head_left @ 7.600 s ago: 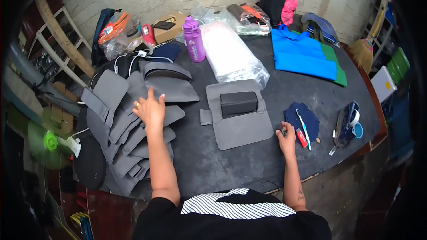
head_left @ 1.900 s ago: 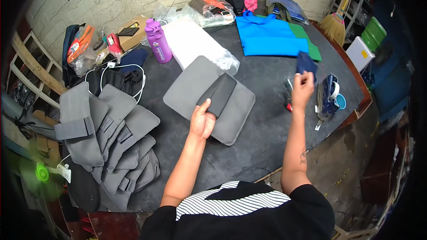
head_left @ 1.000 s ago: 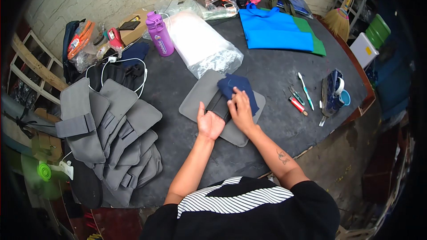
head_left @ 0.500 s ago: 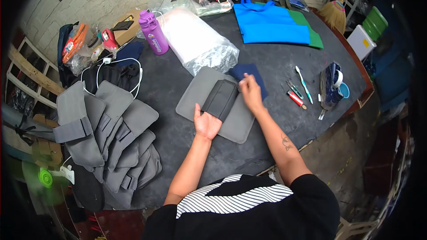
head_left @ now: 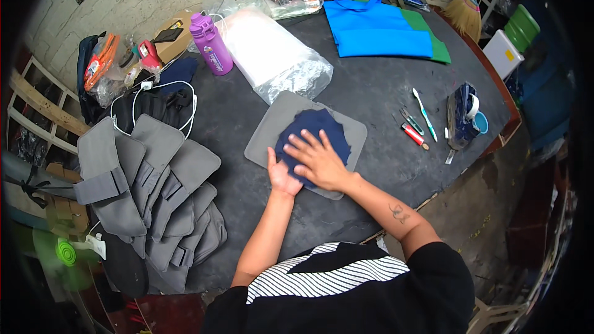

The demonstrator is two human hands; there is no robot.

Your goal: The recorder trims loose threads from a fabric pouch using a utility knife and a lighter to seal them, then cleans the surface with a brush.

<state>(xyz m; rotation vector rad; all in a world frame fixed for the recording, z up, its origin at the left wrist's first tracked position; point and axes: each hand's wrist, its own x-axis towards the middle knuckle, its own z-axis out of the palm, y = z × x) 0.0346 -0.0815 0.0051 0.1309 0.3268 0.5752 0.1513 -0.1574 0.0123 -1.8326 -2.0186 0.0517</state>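
Observation:
A grey fabric panel (head_left: 266, 136) with rounded corners lies flat on the dark table in front of me. A navy blue cloth (head_left: 314, 121) with an uneven edge is spread over its middle. My right hand (head_left: 320, 162) rests palm down on this cloth, fingers stretched and apart, gripping nothing. At the panel's near side, my left hand (head_left: 284, 178) lies palm up with its thumb sticking out. The cloth and my right hand hide its other fingers. The dark strap on the panel, visible earlier, is covered by the cloth.
Several grey strapped pieces (head_left: 164, 192) are piled at left. Beyond the panel lies a plastic-wrapped white stack (head_left: 266, 49) beside a purple bottle (head_left: 210, 46). A toothbrush (head_left: 424, 114), red lighter (head_left: 414, 135) and navy pouch (head_left: 460, 117) lie right; a blue bag (head_left: 377, 34) lies farther back.
My right hand has brought the navy cloth from beside the panel onto its middle, over the dark strap, and now lies flat on it. My left hand has stayed nearly in place.

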